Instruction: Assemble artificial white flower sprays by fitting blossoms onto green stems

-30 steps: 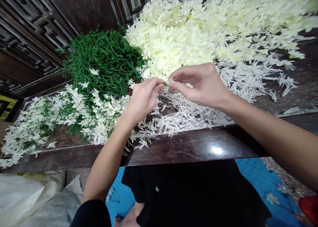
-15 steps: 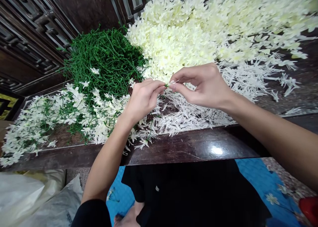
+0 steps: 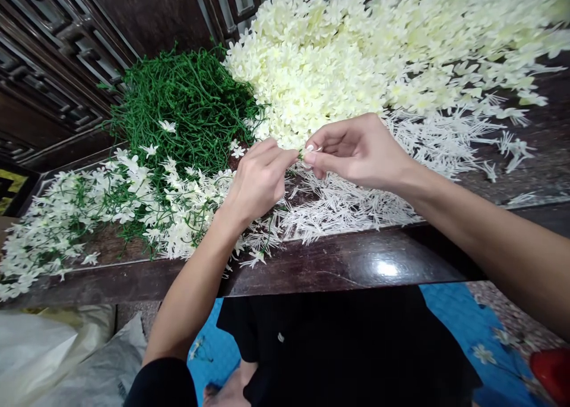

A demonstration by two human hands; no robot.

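My left hand (image 3: 260, 180) pinches a small green stem, its fingertips nearly touching those of my right hand. Between the thumb and forefinger of my right hand (image 3: 351, 151) is a small white flower piece with a thin tip sticking out. Behind the hands spreads a large pile of cream petals (image 3: 320, 68). Thin white pieces (image 3: 347, 202) lie scattered beneath and beside my right hand. To the left is a heap of green stems (image 3: 187, 104), and in front of it lie white flowers on green stems (image 3: 129, 193).
The dark wooden surface (image 3: 338, 261) has a raised front edge. Carved dark panels (image 3: 66, 44) stand behind at the left. Pale sacks (image 3: 40, 353) sit on the floor at lower left, a blue mat (image 3: 454, 312) below, and a red object (image 3: 550, 371) at lower right.
The fingers of my left hand have shifted slightly at the stem, and my right fingers have changed their pose a little around the white piece. The view has moved slightly.
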